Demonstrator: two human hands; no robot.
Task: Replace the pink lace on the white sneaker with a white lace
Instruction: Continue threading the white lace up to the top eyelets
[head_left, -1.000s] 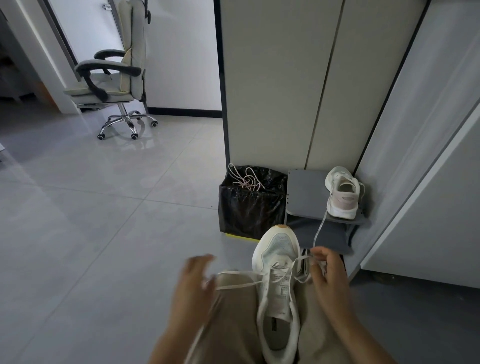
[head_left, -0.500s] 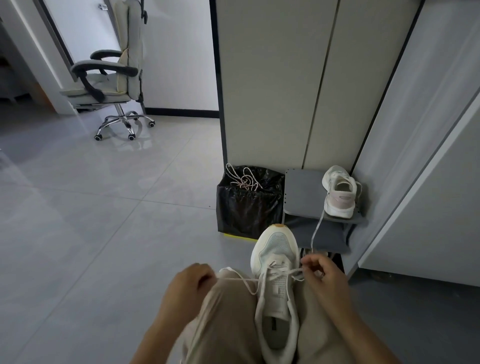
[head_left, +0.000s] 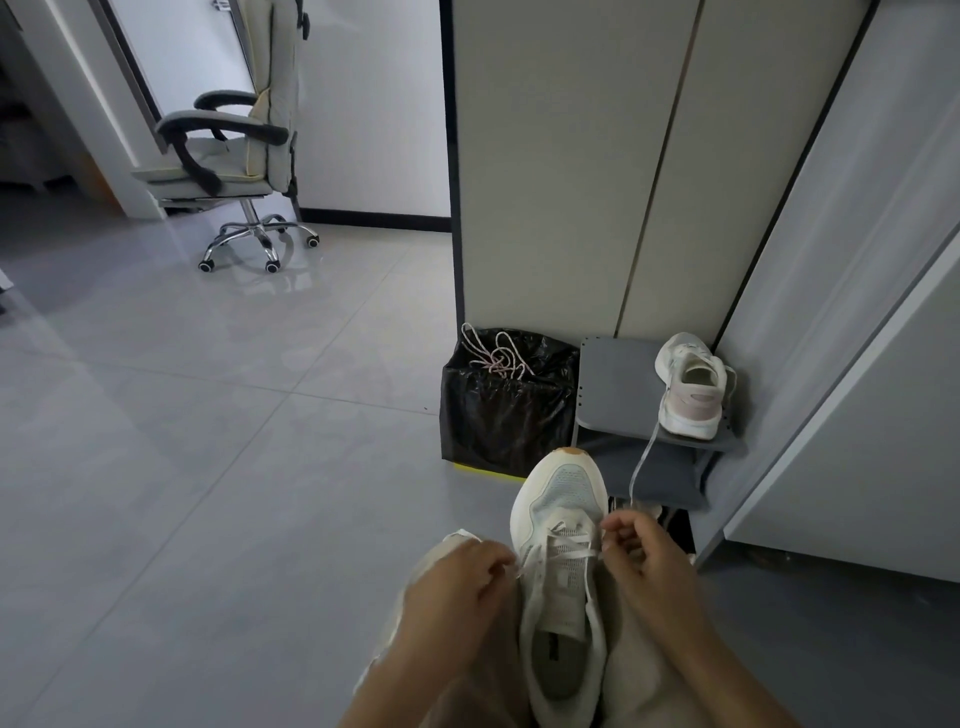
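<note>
A white sneaker (head_left: 563, 587) lies between my knees, toe pointing away. A white lace (head_left: 563, 551) crosses its lower eyelets. My left hand (head_left: 457, 597) pinches the lace end at the shoe's left side. My right hand (head_left: 649, 561) pinches the other end at the right side. The pink lace (head_left: 496, 356) lies in a tangle on top of a black bin (head_left: 506, 410).
A second white sneaker (head_left: 691, 384) with a pink heel stands on a small grey shelf (head_left: 618, 384), its lace hanging down. Cabinet panels rise behind and to the right. An office chair (head_left: 234, 156) stands far left on the grey tile floor.
My left hand has drawn in from the left toward the shoe, taking up the lace's slack. Both hands now sit close against the sneaker's sides.
</note>
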